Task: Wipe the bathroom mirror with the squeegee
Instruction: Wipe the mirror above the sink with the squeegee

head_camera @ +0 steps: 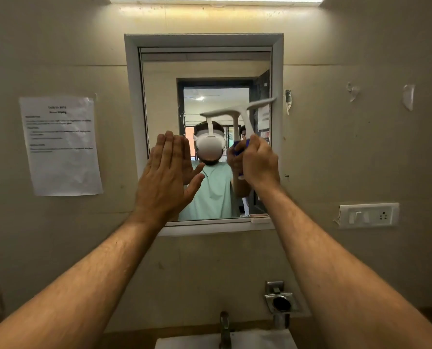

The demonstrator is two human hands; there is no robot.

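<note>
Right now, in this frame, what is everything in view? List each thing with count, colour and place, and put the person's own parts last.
mirror: one, pale grey frame, centre of the wall.
squeegee: one, white with a blue grip, raised in front of the mirror's right half.
paper notice: one, white, taped to the wall left of the mirror.
switch plate: one, white, on the wall at lower right.
tape scraps: a few, whitish, on the wall right of the mirror.
tap: one, metal, bottom centre.
sink: one, white, bottom edge.
metal wall fitting: one, chrome, just above the sink at right.
left hand: one, open and flat, at the mirror's lower left.
right hand: one, closed on the squeegee's handle.
</note>
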